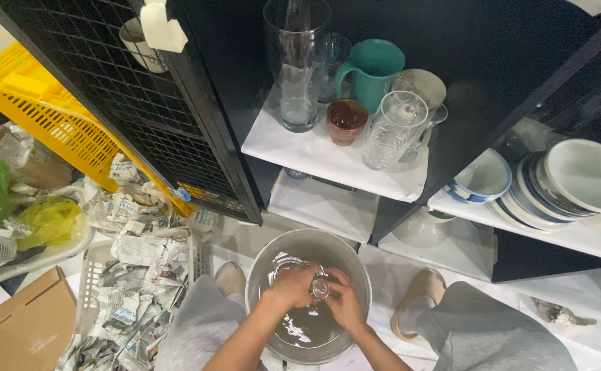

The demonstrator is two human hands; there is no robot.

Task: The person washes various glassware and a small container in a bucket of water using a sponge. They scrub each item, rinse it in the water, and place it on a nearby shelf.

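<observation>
Both hands on small glass over steel basin, newspaper alongside.

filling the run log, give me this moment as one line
left hand: holds small glass | right hand: on same glass | over water basin | shelf: glassware

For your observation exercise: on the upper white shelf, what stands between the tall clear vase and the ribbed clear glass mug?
In the head view, a small brown cup stands between the tall clear vase and the ribbed glass mug.
</observation>
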